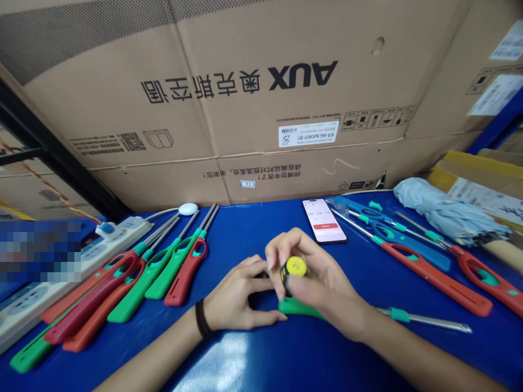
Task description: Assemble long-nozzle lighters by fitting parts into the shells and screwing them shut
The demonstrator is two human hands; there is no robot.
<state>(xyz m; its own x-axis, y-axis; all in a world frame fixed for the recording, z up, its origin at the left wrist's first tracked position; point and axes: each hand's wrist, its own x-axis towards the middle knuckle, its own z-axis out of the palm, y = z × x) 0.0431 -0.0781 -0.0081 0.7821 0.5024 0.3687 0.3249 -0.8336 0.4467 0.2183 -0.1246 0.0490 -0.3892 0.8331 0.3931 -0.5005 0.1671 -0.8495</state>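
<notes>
A green long-necked gas lighter [300, 308] lies on its side in front of me, its metal tube pointing right past my wrist. My left hand [241, 294] is curled at its handle end, the thumb touching the green plastic and the fingers arched behind. My right hand [318, 283] is closed around a screwdriver [296, 267] with a black-and-yellow handle, seen from its round yellow end. The handle stands above the lighter; its tip is hidden by my fingers and the lighter. The right thumb is blurred.
Several red and green lighters [186, 275] lie on the blue table at left, beside a white power strip [87, 267]. More lighters [437, 277] and a folded umbrella [449, 209] are at right. A phone [324, 220] shows a timer. A cardboard box [241, 114] stands behind.
</notes>
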